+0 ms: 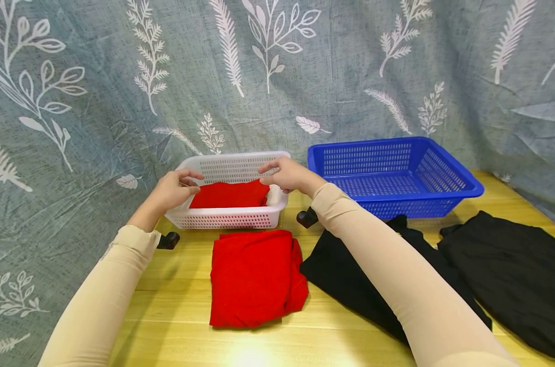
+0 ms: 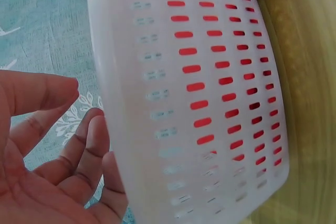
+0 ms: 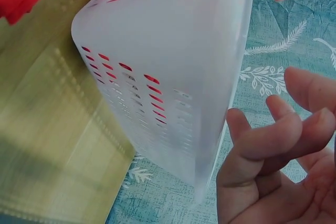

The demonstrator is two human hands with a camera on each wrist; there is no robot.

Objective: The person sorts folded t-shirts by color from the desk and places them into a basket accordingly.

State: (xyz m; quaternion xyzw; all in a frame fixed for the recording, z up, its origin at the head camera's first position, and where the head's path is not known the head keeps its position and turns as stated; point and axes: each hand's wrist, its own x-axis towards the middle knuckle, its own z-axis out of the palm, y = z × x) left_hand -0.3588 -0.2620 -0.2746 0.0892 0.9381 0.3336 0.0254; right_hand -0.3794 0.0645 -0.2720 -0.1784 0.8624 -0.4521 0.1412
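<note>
A white perforated plastic basket point(image 1: 227, 218) stands on the table, with a folded red cloth point(image 1: 231, 194) lying inside it. My left hand point(image 1: 173, 189) is over the basket's left end, fingers loosely bent and holding nothing. In the left wrist view its fingertips are right at the rim. Above the right end hovers my right hand point(image 1: 288, 175), thumb and fingers apart, also without anything in them. Through the slots of the basket wall point(image 3: 157, 40) red fabric shows. Closer to me, a second folded red cloth point(image 1: 254, 278) lies on the wood in front of the basket.
A blue perforated basket point(image 1: 396, 196) stands to the right of the white one. Black garments point(image 1: 511, 275) lie on the right side of the wooden table point(image 1: 176, 311), partly behind my right sleeve. A grey-blue leaf-patterned curtain point(image 1: 277, 117) hangs behind and along the left.
</note>
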